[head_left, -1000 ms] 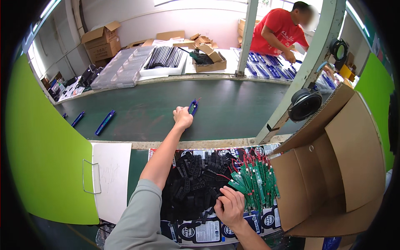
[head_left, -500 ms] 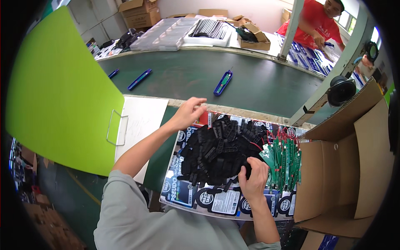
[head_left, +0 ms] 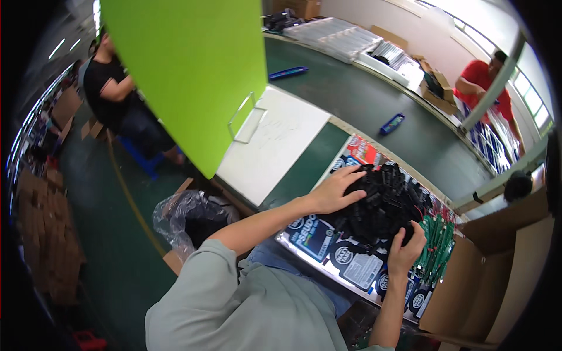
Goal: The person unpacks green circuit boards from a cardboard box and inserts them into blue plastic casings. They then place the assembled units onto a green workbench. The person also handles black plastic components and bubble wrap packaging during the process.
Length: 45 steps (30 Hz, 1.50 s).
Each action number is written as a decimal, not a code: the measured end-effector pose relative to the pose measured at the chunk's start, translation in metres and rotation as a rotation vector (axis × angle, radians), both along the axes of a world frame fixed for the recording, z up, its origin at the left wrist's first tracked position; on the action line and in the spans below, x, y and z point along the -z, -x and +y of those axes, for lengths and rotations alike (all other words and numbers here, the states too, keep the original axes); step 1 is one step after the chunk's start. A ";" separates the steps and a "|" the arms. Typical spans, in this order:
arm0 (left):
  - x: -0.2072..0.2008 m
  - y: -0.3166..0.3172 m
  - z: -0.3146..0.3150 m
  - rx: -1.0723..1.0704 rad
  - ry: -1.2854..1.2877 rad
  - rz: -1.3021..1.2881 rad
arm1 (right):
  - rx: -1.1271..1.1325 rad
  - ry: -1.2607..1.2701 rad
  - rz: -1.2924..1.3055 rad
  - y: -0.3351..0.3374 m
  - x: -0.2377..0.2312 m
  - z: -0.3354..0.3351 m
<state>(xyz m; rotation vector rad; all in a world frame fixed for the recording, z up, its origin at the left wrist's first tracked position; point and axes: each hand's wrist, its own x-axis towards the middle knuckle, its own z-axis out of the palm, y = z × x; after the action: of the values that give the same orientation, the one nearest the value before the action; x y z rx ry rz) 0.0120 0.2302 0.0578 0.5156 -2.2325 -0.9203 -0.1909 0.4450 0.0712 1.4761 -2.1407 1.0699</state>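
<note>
A heap of small black plastic parts lies on a printed, patterned board in front of me. My left hand rests at the heap's left edge, fingers spread apart and touching the parts, holding nothing. At the heap's near right side is my right hand, its thumb and fingers curled in toward each other. Something dark shows between them, but whether it is a single part I cannot make out. Just right of that hand lies a bundle of green circuit boards with red wires.
An open cardboard box stands at the right. Beyond the board runs a dark green belt carrying blue elongated casings. A lime-green panel and white sheet are at left. Co-workers sit far right and far left.
The view has swung to the left, bringing a seated person and a plastic-lined bin into sight. My left hand has come down from beyond the heap onto its left edge.
</note>
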 end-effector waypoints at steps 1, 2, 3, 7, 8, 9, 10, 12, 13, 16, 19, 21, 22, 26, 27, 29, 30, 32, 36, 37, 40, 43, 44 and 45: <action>0.003 0.002 0.001 -0.003 -0.007 0.019 | 0.009 0.001 0.020 0.000 0.000 0.000; 0.006 0.003 0.000 -0.016 -0.015 0.033 | 0.008 0.003 0.037 0.002 0.003 0.000; 0.007 0.007 0.000 -0.009 -0.006 0.059 | 0.030 0.004 0.028 0.003 0.002 0.002; 0.012 0.011 0.003 -0.012 -0.015 0.101 | 0.047 0.053 0.008 0.011 0.000 0.008; 0.012 0.009 0.006 -0.010 -0.023 0.096 | 0.043 0.086 0.012 0.012 -0.002 0.010; 0.016 0.011 0.005 -0.017 -0.017 0.103 | 0.059 0.089 0.067 0.009 -0.010 0.012; 0.016 0.010 0.005 -0.021 -0.002 0.100 | 0.053 0.122 0.043 0.007 -0.017 0.013; 0.014 0.010 0.005 -0.010 -0.009 0.111 | -0.019 0.214 0.198 -0.007 -0.035 0.023; 0.014 0.008 0.005 -0.008 -0.008 0.100 | -0.072 0.205 0.171 -0.022 -0.045 0.032; 0.010 0.001 0.006 -0.015 -0.030 0.077 | -0.423 0.257 0.103 -0.086 -0.050 0.060; 0.010 0.001 0.006 -0.010 -0.022 0.060 | -0.893 0.029 -0.050 -0.168 -0.039 0.082; 0.009 0.002 0.005 -0.015 -0.025 0.066 | -0.907 -0.334 -0.213 -0.176 0.021 0.096; 0.011 0.004 0.006 -0.014 -0.032 0.069 | -0.823 -0.537 -0.324 -0.174 0.052 0.099; 0.014 0.018 0.000 0.022 0.030 0.128 | -0.324 -0.922 -0.342 -0.112 0.196 0.059; 0.013 0.010 -0.003 0.008 0.031 0.119 | -0.289 -1.053 -0.342 -0.096 0.222 0.051; 0.005 0.007 -0.004 0.019 0.021 0.090 | -0.239 -1.233 -0.371 -0.079 0.254 0.037; 0.000 0.002 -0.002 0.001 0.012 0.058 | -0.235 -1.252 -0.388 -0.076 0.262 0.034; -0.007 -0.002 -0.001 -0.017 -0.001 -0.009 | -0.231 -1.256 -0.429 -0.076 0.273 0.032; -0.018 0.003 0.001 0.020 -0.044 -0.040 | -0.212 -1.200 -0.522 -0.083 0.273 0.034; -0.020 0.001 0.002 0.022 -0.067 -0.053 | -0.215 -1.208 -0.547 -0.086 0.271 0.033; -0.027 -0.003 0.004 0.034 -0.069 -0.105 | -0.226 -1.196 -0.601 -0.085 0.265 0.023; -0.032 -0.004 0.006 0.020 -0.172 -0.108 | -0.225 -1.182 -0.663 -0.084 0.256 0.019; -0.029 -0.002 0.003 0.030 -0.159 -0.124 | -0.201 -1.166 -0.678 -0.081 0.255 0.015; -0.029 -0.001 0.003 0.017 -0.147 -0.148 | -0.201 -1.159 -0.685 -0.075 0.252 0.013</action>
<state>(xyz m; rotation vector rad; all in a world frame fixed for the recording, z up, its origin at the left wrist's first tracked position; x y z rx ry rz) 0.0127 0.2332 0.0872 0.6513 -2.3147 -1.0919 -0.1164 0.4576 -0.1806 1.9553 -3.4926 0.3034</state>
